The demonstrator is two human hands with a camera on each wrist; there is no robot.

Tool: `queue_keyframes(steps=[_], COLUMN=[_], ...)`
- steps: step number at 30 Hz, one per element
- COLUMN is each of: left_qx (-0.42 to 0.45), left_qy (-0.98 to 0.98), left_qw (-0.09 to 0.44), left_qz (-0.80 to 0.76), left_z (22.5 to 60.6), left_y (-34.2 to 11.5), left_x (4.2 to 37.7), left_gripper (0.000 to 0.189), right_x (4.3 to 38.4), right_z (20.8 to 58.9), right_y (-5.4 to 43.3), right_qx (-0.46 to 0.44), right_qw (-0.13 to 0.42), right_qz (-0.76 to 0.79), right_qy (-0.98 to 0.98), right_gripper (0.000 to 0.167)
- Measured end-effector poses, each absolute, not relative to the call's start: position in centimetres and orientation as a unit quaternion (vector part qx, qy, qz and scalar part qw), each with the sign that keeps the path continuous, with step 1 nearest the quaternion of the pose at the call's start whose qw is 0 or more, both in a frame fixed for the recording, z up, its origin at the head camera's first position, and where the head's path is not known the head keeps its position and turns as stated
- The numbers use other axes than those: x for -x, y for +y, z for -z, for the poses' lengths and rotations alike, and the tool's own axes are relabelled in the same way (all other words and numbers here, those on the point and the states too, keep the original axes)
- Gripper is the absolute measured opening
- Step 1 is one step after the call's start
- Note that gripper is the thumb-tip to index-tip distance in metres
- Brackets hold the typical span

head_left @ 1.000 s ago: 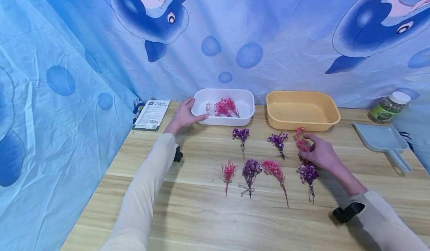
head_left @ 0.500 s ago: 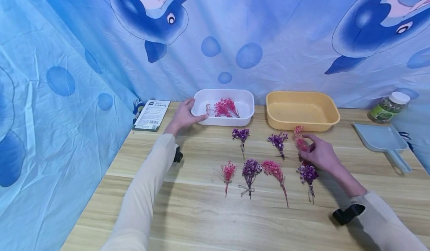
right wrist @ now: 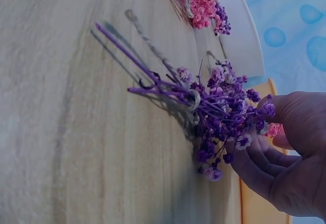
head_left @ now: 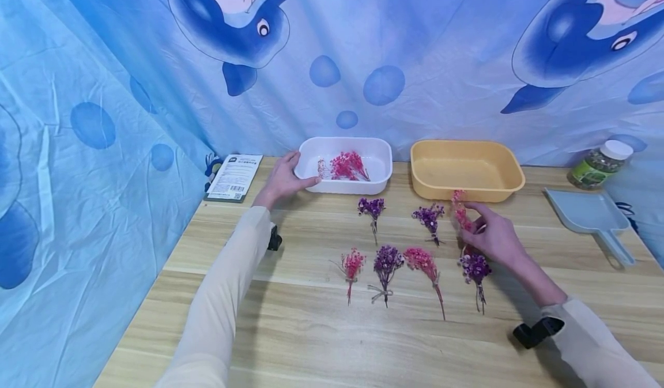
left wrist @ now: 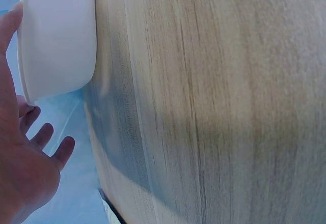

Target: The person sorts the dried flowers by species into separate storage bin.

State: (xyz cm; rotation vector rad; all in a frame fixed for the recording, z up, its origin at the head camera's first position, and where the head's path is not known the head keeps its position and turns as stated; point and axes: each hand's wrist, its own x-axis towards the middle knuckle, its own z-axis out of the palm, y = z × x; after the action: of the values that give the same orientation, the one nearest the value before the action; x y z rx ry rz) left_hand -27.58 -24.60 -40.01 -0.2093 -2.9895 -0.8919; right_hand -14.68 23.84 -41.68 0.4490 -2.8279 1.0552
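Observation:
At the back of the table my left hand [head_left: 282,179] holds the left end of a white plastic tub [head_left: 342,188], thumb at the front rim and fingers at the far corner. Pink dried flowers [head_left: 349,166] lie in that tub. My right hand [head_left: 495,238] pinches a small pink dried flower bunch [head_left: 460,210] between thumb and fingers, in front of the yellow tub [head_left: 467,194]. A purple dried flower bunch [right wrist: 224,107] lies just nearer than this hand and mostly hides the held stems in the right wrist view.
Several more bunches lie on the wooden table [head_left: 321,342], among them a purple one [head_left: 429,221] left of my right hand and a pink one [head_left: 425,264] nearer the front. At right are a grey-blue dustpan [head_left: 588,212] and a jar [head_left: 599,166]; at left, a printed packet [head_left: 235,177].
My right hand has shifted slightly away from me with the pink dried flower bunch, whose head now overlaps the yellow tub's front wall more. My left hand stays at the white tub.

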Motion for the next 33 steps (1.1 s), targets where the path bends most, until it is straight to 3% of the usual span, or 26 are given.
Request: queue_keyframes(steps=[8,23,33], left_qx=[0.065,0.065,0.066], left_qy=[-0.956,-0.955,-0.955], left_qw=[0.007,0.005,0.006], left_qz=[0.286,0.290,0.290], left_z=[40.0,40.0,40.0], left_y=[-24.7,-24.8,-24.7], left_x=[27.7,27.7,27.7], left_gripper=[0.108,0.108,0.108], right_x=[14.4,13.9,14.4], right_z=[41.2,40.2,39.4], right_y=[23.4,22.7,21.9], right_qx=[-0.158,-0.137,-0.161], right_qw=[0.055,0.020,0.081], right_qz=[-0.350,-0.379,-0.346], right_qy=[-0.922,-0.915,-0.921], right_gripper=[0.069,0.073,0.070])
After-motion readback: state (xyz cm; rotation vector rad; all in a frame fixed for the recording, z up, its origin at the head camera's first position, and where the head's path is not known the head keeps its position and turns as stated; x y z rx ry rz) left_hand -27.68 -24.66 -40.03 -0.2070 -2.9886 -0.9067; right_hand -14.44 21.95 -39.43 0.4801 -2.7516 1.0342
